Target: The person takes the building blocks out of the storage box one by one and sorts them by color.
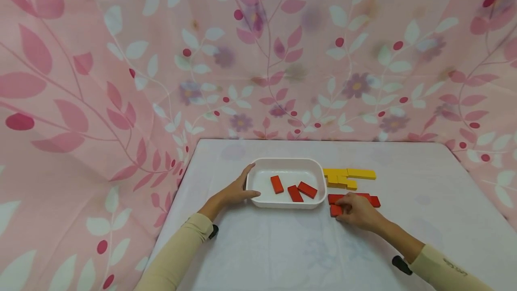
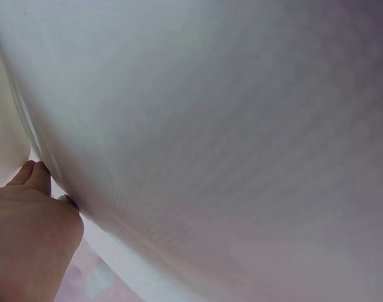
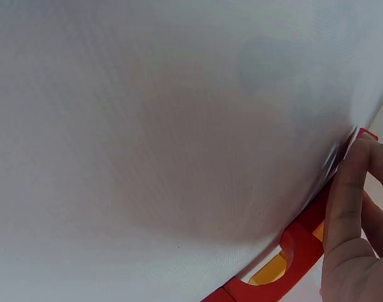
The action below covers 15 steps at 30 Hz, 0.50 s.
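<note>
A white tray (image 1: 285,204) with a raised rim holds 3 red blocks, one red block (image 1: 276,184) apart from the other two. My left hand (image 1: 236,191) grips its left end, thumb on the front rim and fingers at the back corner. To the tray's right, my right hand (image 1: 359,212) pinches a small red block (image 1: 335,210) between thumb and fingers, low at the table. Behind that hand lies a row of red blocks (image 1: 375,201), partly covered by it. The right wrist view shows a red arch block (image 3: 298,255) near the fingers.
Several yellow blocks (image 1: 361,174) lie grouped at the tray's right side, behind the red ones. A white cloth covers the table (image 1: 282,250). A pink floral curtain (image 1: 282,57) hangs behind and to the left.
</note>
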Tool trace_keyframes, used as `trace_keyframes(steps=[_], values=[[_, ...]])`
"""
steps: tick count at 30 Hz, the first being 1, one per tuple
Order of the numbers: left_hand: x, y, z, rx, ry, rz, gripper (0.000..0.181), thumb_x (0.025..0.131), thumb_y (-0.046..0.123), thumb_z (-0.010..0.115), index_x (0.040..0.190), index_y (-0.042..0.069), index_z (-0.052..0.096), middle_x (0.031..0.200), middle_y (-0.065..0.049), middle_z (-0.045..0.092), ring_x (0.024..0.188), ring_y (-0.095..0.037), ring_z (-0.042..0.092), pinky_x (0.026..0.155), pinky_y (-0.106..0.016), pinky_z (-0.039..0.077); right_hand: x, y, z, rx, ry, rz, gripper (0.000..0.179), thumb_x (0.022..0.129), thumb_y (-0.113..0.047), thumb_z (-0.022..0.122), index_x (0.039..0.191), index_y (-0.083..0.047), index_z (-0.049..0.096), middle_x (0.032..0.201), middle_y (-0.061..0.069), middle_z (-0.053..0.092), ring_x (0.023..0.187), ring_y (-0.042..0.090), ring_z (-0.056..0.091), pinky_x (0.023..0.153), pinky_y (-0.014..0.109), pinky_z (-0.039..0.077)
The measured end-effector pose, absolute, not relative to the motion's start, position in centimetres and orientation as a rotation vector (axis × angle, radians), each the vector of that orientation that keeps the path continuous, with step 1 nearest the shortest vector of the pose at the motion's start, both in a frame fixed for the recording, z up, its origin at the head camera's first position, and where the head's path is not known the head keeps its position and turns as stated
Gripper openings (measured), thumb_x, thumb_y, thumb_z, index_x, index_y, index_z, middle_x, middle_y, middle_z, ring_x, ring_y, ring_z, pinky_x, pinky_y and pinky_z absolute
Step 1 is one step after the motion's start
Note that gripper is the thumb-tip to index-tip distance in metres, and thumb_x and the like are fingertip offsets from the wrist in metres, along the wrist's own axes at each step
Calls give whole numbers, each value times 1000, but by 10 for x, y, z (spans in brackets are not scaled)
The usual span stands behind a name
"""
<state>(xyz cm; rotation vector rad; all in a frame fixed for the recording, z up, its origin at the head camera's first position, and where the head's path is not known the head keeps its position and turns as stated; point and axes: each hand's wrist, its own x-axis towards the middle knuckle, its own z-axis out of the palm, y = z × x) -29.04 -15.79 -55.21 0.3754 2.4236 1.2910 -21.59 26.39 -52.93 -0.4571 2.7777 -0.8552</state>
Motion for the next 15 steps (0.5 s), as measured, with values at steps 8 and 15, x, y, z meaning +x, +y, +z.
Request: trace_keyframes(steps=[8, 15], values=[[-290, -159, -552, 375, 2421, 1299, 101, 83, 40, 77, 156, 43, 7, 164, -4, 20, 148, -27, 24, 120, -58, 17, -215, 264, -531, -468, 2795, -842, 39, 74, -17, 86, 111, -10, 73, 85, -3, 56, 77, 13, 51, 61, 18, 50], [-288, -158, -548, 375, 2429, 1278, 101, 84, 40, 76, 156, 44, 5, 164, -4, 19, 149, -26, 23, 121, -57, 17, -213, 263, -528, -464, 2808, -863, 47, 72, -17, 88, 116, -10, 71, 89, -2, 58, 78, 13, 51, 60, 18, 50]])
